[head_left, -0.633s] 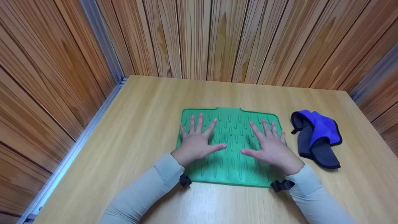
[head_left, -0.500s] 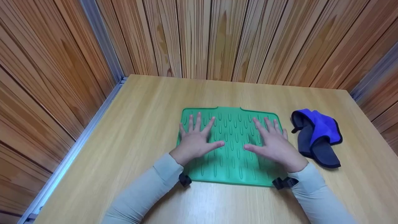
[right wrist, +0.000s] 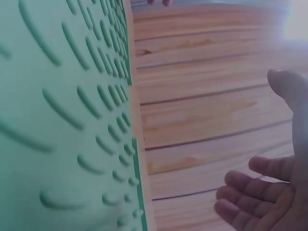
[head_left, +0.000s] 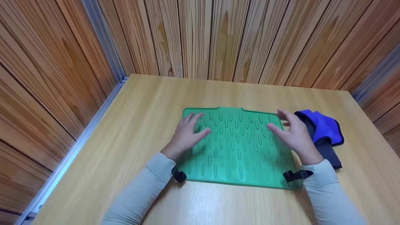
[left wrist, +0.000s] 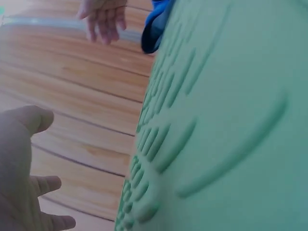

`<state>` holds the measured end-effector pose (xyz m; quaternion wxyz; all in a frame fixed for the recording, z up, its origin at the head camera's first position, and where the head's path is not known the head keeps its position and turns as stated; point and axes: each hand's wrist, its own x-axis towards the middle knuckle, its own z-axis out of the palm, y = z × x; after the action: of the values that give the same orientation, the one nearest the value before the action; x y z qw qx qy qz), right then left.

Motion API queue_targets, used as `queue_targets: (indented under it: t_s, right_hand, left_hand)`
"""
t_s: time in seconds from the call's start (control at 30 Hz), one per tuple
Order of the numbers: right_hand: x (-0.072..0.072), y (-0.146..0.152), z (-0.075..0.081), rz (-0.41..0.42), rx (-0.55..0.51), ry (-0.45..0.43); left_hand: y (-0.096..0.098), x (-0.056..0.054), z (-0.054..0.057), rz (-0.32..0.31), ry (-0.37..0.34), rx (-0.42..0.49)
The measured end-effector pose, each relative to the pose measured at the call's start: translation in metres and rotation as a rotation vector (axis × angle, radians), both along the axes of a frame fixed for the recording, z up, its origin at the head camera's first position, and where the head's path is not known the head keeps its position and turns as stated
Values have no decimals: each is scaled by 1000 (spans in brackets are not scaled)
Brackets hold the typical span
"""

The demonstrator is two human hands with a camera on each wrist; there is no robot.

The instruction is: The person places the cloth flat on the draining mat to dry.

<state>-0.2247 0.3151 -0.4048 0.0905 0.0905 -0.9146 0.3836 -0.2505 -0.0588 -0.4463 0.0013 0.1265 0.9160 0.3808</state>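
Observation:
A green mat (head_left: pixel 234 150) with rows of raised oval ridges lies flat on the table. My left hand (head_left: pixel 184 134) hovers over its left edge, thumb apart from the loosely bent fingers. Above the right edge is my right hand (head_left: pixel 295 134), fingers bent loosely and thumb held out toward the mat. Neither hand holds anything. In the left wrist view the left thumb (left wrist: pixel 36 118) stands apart from the mat's ridged surface (left wrist: pixel 231 120). The right wrist view shows the right hand (right wrist: pixel 264 192) likewise clear of the mat.
A blue and black folded fabric piece (head_left: pixel 328 128) lies right of the mat, partly hidden behind the right hand. Wood-plank walls (head_left: pixel 225 40) rise behind and at the left of the wooden table (head_left: pixel 140 125). Each wrist wears a black camera mount (head_left: pixel 178 175).
Both hands have moved apart toward the mat's side edges. Their fingers, spread straight before, are now more bent and turned inward. The mat and the fabric piece have stayed put.

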Motion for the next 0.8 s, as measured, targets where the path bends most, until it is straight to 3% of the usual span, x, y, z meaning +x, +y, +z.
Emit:
queue_targets:
  t_s: [0.23,0.53,0.67,0.8]
  right_hand:
    - [-7,27,-3,-110,-98,23]
    - [-17,63,-14,-264,-189,74]
    - [-17,77,-15,-325,-218,60]
    - [-16,88,-16,-354,-262,1]
  left_hand:
    - [-15,-10,-11,45,-113,179]
    - [-29,-19,-21,59,-160,302]
    - [-35,-20,-26,66,-164,269]
    - [-44,-19,-32,60,-116,79]
